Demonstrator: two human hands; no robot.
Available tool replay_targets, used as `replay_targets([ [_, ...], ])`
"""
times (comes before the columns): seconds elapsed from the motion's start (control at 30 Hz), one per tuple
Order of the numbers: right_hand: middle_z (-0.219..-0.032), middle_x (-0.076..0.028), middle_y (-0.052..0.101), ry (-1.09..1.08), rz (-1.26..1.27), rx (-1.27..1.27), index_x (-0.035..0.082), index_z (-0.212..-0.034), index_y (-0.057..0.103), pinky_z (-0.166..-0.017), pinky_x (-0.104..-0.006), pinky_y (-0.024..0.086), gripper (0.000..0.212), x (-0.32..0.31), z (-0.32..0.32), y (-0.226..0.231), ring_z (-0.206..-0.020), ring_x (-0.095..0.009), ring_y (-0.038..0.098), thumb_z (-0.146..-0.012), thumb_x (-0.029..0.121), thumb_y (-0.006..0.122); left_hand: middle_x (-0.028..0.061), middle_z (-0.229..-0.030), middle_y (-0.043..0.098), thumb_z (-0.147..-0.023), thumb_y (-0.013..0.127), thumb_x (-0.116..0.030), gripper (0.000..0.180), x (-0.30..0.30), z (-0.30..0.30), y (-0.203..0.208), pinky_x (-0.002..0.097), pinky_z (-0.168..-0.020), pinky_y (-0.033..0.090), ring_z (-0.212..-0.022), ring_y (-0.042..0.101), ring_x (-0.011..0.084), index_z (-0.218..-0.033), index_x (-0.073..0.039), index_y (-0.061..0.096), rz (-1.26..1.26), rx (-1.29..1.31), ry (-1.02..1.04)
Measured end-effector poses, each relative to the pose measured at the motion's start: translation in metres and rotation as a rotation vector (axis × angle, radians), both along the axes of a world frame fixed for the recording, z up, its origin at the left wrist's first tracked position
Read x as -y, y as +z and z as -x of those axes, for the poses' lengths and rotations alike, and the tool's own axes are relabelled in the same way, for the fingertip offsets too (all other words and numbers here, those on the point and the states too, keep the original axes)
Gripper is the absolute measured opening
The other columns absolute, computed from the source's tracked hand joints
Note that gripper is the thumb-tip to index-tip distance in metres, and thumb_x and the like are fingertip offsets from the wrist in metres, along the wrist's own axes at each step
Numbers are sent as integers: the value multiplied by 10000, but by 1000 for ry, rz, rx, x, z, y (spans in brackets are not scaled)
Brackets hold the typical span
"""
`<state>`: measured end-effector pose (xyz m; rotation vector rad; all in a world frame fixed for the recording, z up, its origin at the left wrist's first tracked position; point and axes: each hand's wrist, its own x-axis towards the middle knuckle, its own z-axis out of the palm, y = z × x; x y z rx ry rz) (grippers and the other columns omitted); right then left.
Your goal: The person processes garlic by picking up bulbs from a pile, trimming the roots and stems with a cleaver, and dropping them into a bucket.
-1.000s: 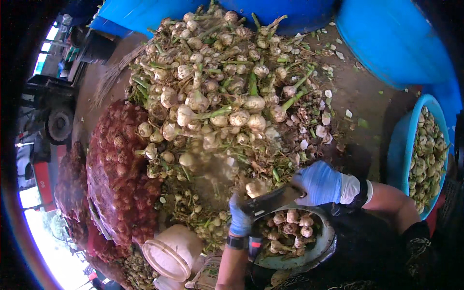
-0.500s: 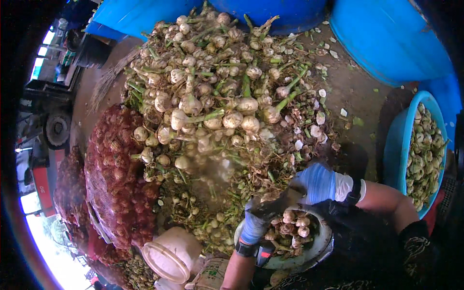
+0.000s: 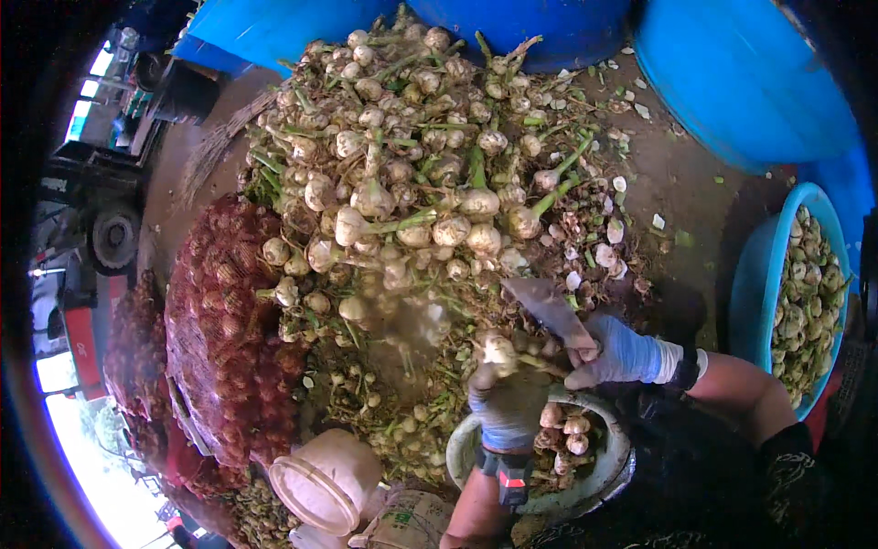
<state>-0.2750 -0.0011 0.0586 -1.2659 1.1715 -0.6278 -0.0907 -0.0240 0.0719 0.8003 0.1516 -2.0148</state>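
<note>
My left hand, in a blue-and-white work glove, is closed around a garlic bulb whose stalk points right. In my right hand, also gloved, is a knife with a broad blade slanting up and left, just beyond the bulb and not seen touching it. The right fingertips lie close to the stalk's end; whether they touch it I cannot tell. Below both hands stands a pale round basin with several trimmed garlic bulbs inside.
Ahead spreads a large heap of garlic with stalks. Red mesh sacks stand left, near a white bucket. To the right is a light-blue tub of greenish pieces. Blue barrels line the back.
My left hand has moved slightly right, and the garlic bulb in it has come into view. The right hand has shifted right and down, its knife blade now pointing away.
</note>
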Motion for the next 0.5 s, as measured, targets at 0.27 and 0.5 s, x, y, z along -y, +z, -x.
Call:
replay_targets([
  [0.27, -655, -18, 584, -114, -347, 167, 42, -734, 582, -520, -271, 431, 158, 5, 12, 3, -578, -102, 554, -703, 124, 713, 72, -951, 599, -770, 628, -247, 441, -15, -40, -29, 339, -718, 506, -858, 595, 177, -1133, -22, 516, 323, 631, -752],
  [0.5, -626, -13, 573, -152, -83, -24, 52, -671, 545, -502, -258, 418, 198, 7, 5, -2, -546, -79, 530, -722, 144, 714, 82, -915, 634, -789, 614, -58, 307, -14, -49, -35, 272, -721, 505, -808, 603, 145, -1069, 60, 571, 278, 812, -649],
])
